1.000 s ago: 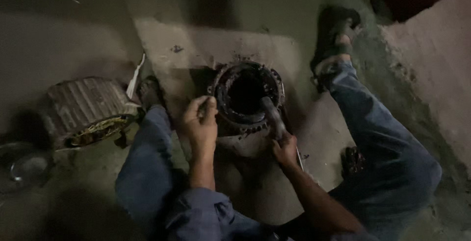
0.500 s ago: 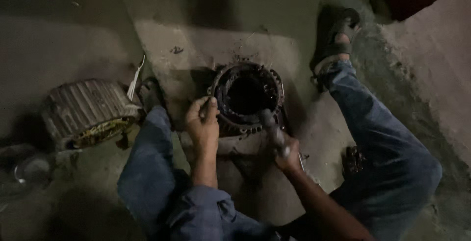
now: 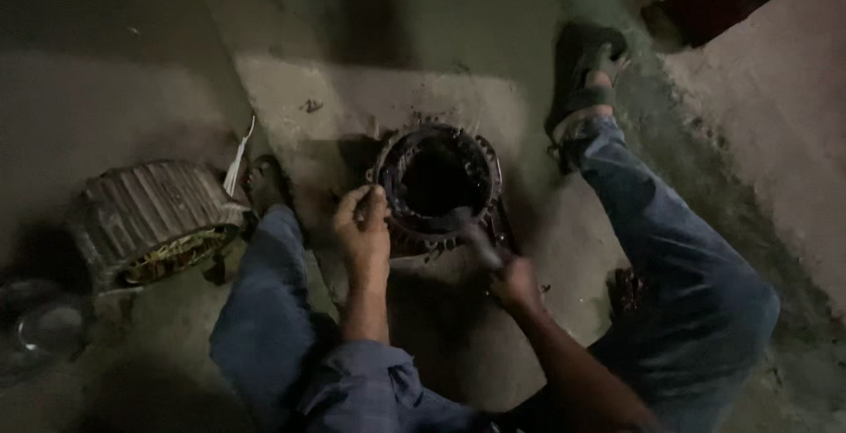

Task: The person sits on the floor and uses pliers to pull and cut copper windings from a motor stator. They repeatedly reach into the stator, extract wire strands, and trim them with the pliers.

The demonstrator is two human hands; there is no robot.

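A dark round motor stator [image 3: 438, 182] with a hollow middle stands on the concrete floor between my legs. My left hand [image 3: 362, 235] rests on its left rim, fingers curled over the edge. My right hand [image 3: 509, 279] is closed around a grey tool handle [image 3: 483, 246] whose tip reaches the lower right rim of the stator. The tool's tip is blurred and dim.
A ribbed cylindrical motor housing [image 3: 152, 220] lies on its side at the left, with a white strip beside it. A shiny metal bowl [image 3: 46, 331] sits at the far left. My sandalled feet [image 3: 583, 72] flank the stator. A raised concrete ledge [image 3: 767, 125] runs along the right.
My right hand with the tool has shifted slightly lower along the stator's right rim. My left hand stays on the left rim.
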